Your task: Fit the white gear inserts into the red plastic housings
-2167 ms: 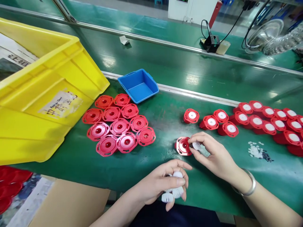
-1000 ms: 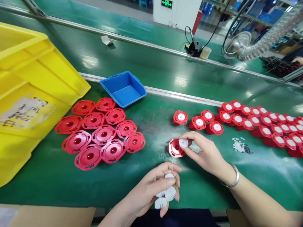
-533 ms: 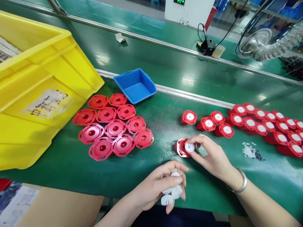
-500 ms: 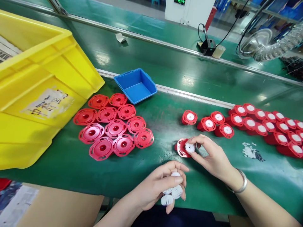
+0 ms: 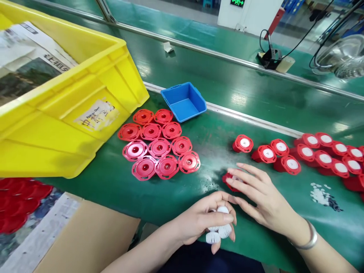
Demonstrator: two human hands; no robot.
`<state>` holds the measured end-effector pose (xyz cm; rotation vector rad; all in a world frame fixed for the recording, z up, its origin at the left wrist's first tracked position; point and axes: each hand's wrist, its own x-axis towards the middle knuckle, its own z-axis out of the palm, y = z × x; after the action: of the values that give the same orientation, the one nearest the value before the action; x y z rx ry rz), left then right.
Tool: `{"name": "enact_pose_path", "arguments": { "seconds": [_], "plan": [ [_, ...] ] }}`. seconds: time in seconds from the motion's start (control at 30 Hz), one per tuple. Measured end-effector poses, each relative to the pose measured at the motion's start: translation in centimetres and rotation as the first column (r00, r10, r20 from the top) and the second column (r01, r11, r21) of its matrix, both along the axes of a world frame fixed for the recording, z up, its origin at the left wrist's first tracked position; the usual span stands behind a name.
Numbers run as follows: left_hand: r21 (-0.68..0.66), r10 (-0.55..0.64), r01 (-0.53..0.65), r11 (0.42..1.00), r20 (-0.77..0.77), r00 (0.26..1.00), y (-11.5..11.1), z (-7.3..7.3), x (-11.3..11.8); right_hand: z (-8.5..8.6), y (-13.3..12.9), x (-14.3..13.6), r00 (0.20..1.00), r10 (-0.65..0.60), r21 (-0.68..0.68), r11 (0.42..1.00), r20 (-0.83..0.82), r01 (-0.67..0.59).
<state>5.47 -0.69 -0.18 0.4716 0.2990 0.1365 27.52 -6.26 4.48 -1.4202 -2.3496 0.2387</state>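
Observation:
My left hand (image 5: 206, 218) is closed around several white plastic gears (image 5: 224, 230), palm side up, close to the table's front edge. Over a red round housing (image 5: 226, 183), my right hand (image 5: 263, 193) stretches its fingers out and covers most of the part. Something white shows on that housing between the fingers, largely hidden. The thumb of the right hand is close to the left index fingertip. Behind stands a red housing (image 5: 242, 143) with a white gear in its centre, and several more like it extend to the right.
Red housings without gears (image 5: 159, 148) stand grouped at left, below a blue bin (image 5: 186, 107). A yellow crate (image 5: 113, 81) holds papers at far left. Small white and dark bits (image 5: 321, 195) lie at right. A cardboard piece (image 5: 93, 235) sits below the table edge.
My right hand has let go of the white gear it pinched at the red housing, and its fingers are now spread over that housing. The view has turned left.

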Motion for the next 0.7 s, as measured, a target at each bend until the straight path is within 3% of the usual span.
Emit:
{"name": "enact_pose_path", "arguments": {
  "seconds": [0.1, 0.27, 0.33, 0.43, 0.53, 0.7],
  "plan": [
    [0.002, 0.004, -0.004, 1.000, -0.005, 1.000, 0.0, 0.0, -0.1, -0.8, -0.1, 0.7, 0.996, 0.017, -0.005, 1.000, 0.087, -0.016],
    [-0.017, 0.008, -0.008, 1.000, 0.005, 1.000, 0.0, 0.1, 0.0, -0.9, -0.8, 2.6, 0.969, -0.229, 0.205, 0.957, 0.088, 0.208],
    [-0.024, 0.013, -0.012, 1.000, 0.022, 1.000, 0.0, -0.1, 0.1, -0.2, -1.1, 2.4, 0.966, -0.255, 0.216, 0.946, 0.032, 0.242],
    [-0.054, 0.066, -0.062, 0.997, 0.074, 0.995, 0.0, -0.5, 0.2, 1.3, -1.3, 0.6, 0.997, -0.047, -0.015, 0.999, -0.055, 0.046],
    [-0.078, 0.149, -0.144, 0.987, 0.072, 0.986, 0.0, -0.3, -0.3, 2.1, -0.8, -1.9, 0.980, 0.177, -0.251, 0.948, -0.091, -0.194],
    [-0.046, 0.185, -0.185, 0.982, -0.012, 0.983, 0.3, 1.0, -1.8, 1.7, 0.6, -4.0, 0.964, 0.215, -0.346, 0.902, -0.155, -0.257]
  ]
}}
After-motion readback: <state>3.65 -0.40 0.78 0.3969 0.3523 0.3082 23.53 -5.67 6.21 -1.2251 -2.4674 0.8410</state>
